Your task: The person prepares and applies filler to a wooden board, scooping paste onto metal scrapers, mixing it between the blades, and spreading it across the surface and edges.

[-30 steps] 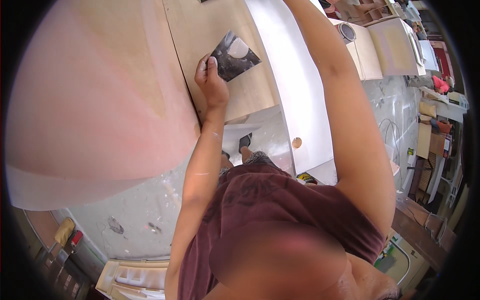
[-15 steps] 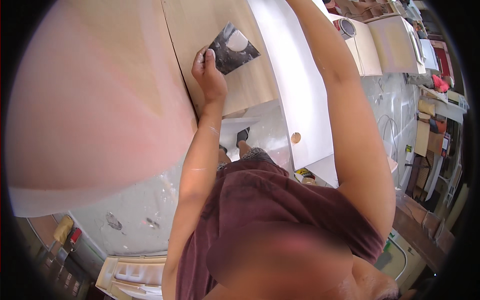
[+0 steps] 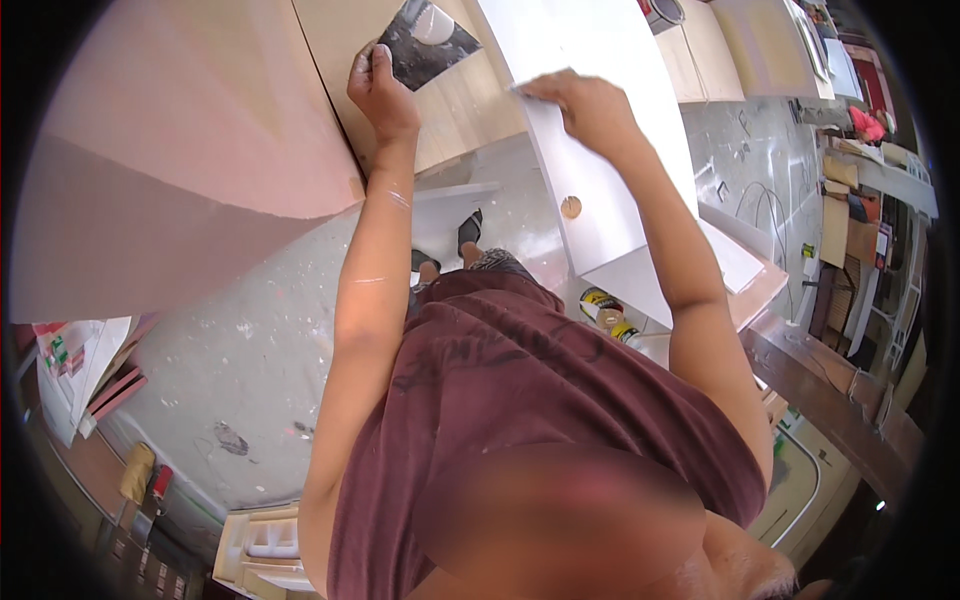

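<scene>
My left hand (image 3: 383, 98) is closed on the near-left edge of a dark, smeared square plate (image 3: 425, 62). A round dollop of off-white paste (image 3: 433, 27) sits on the plate. My right hand (image 3: 585, 108) is over the left edge of a long white panel (image 3: 600, 45), its fingers pressed together and pointing left. A small pale edge shows at its fingertips, too little to name. A round tan spot (image 3: 570, 207) marks the white panel near its closer end. Bare plywood (image 3: 475, 110) lies beneath the plate.
A large pinkish board (image 3: 160, 190) spreads out on the left. Yellow-labelled containers (image 3: 602, 303) stand beside the white panel's near end. Further right are a metal can (image 3: 662, 14), a brown beam (image 3: 830, 375) and loose cables (image 3: 765, 215). Paint spots dot the grey floor (image 3: 270, 370).
My right hand has come back from beyond the upper edge to the white panel's left edge. The left hand still holds the plate, now higher and further left in the picture.
</scene>
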`<move>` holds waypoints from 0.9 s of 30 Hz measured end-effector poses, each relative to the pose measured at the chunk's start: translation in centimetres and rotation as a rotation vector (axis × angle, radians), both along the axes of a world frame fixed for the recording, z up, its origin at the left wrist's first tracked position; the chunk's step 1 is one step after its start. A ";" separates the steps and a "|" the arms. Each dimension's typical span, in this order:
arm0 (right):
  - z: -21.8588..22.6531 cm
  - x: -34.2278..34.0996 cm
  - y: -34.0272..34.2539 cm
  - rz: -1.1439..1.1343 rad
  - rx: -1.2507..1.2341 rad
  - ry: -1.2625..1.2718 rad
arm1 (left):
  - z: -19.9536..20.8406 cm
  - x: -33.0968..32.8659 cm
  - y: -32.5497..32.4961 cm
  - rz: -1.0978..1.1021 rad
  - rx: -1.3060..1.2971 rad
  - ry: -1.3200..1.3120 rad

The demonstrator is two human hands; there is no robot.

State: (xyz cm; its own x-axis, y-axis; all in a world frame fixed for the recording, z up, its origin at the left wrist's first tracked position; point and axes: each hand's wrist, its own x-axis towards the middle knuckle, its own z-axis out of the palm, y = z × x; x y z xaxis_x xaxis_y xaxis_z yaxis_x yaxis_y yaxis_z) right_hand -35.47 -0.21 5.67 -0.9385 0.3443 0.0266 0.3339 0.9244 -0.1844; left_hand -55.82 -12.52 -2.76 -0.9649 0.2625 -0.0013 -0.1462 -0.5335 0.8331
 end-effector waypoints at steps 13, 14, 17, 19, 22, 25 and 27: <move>6.5 1.5 1.2 -0.098 -0.086 0.173 | 0.8 0.0 -0.4 -0.019 -0.036 -0.084; 6.2 -1.4 3.9 -0.094 -0.082 0.215 | 0.8 -0.1 -0.4 -0.019 -0.063 -0.086; 5.9 -9.9 14.5 -0.048 0.129 0.229 | 0.4 0.5 0.5 -0.038 -0.053 -0.031; 6.6 -18.5 14.0 0.104 -0.097 0.448 | -0.2 -0.2 -1.3 -0.006 -0.082 -0.016; 4.5 -27.4 21.0 0.098 -0.195 0.332 | -0.4 0.2 -0.7 -0.045 -0.090 -0.019; 2.6 -33.8 24.3 0.104 0.068 0.100 | 0.0 0.6 -0.8 -0.042 -0.092 -0.027; 1.6 -36.1 25.4 0.090 0.056 0.002 | 1.1 0.8 -0.9 -0.046 -0.110 -0.058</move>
